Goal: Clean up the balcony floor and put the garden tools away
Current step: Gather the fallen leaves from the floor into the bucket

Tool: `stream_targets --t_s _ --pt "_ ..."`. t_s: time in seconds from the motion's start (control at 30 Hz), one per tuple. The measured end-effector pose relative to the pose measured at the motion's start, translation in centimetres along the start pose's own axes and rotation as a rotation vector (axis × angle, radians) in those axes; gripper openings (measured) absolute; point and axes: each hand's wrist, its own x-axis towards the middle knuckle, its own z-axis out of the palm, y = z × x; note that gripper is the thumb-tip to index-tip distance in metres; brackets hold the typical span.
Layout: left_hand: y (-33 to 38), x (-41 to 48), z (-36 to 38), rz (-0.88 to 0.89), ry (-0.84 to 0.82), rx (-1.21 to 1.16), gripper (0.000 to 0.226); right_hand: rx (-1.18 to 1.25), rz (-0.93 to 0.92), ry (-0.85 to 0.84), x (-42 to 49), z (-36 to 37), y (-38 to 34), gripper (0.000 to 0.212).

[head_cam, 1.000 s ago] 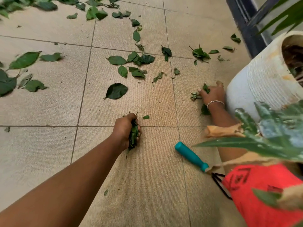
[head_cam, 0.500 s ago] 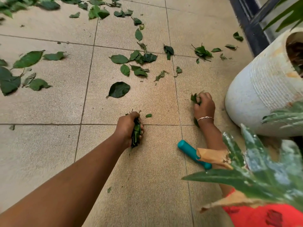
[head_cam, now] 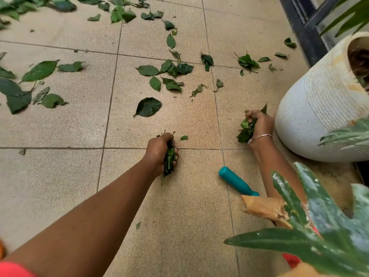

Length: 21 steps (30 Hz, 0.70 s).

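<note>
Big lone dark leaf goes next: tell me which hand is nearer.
Left. The left hand, full of leaves, sits just short of the dark leaf; the right hand, also holding leaves, is far to its right by the white pot.

Beige textured tile floor [head_cam: 60, 176] with thin grout lines, loose green leaves [head_cam: 148, 106] scattered mostly over the far half. A teal-handled garden tool [head_cam: 235, 180] lies towards the right, and a big white ribbed pot [head_cam: 311, 116] stands at the right edge.

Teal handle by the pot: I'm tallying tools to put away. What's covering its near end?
A brown papery scrap covers the near end of the teal handle, with green plant leaves closer to the camera. The tool's head is hidden, so its type cannot be told.
</note>
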Motion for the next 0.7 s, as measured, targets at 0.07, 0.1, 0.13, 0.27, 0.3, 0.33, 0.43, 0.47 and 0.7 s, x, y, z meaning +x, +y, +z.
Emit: stream_targets --t_s 0.07,0.1,0.13,0.27,0.3,0.33,0.43,0.47,0.7 --pt "0.0 -0.1 0.0 0.000 0.003 -0.001 0.031 0.015 0.090 -0.081 -1.3 0.9 -0.2 0.025" --pt "0.1 -0.1 0.0 0.003 0.004 -0.003 0.031 -0.035 0.120 -0.153 -2.0 1.6 -0.1 0.023" --pt "0.1 -0.2 0.0 0.006 0.006 -0.006 0.031 -0.131 0.140 -0.248 -3.0 2.4 0.0 0.020" --pt "0.3 -0.7 0.2 0.008 0.013 -0.017 0.030 -0.537 0.027 -0.617 -7.2 6.3 1.8 0.008" --pt "0.3 -0.8 0.2 0.007 0.015 -0.018 0.030 -0.657 -0.068 -0.682 -7.8 6.9 2.5 0.009" --pt "0.3 -1.0 0.2 0.004 0.016 -0.023 0.030 -0.808 -0.180 -0.740 -8.2 7.2 3.1 0.009" --pt "0.1 -1.4 -0.1 0.003 0.029 -0.042 0.030 -1.220 -0.416 -0.839 -7.9 6.8 3.9 0.026" --pt "0.0 -1.6 -0.3 0.008 0.033 -0.045 0.030 -1.274 -0.429 -0.849 -7.8 6.5 4.0 0.031" --pt "-0.8 -3.3 -2.3 0.007 0.022 -0.209 0.032 -1.347 -0.421 -0.750 -7.7 6.8 4.2 0.015"
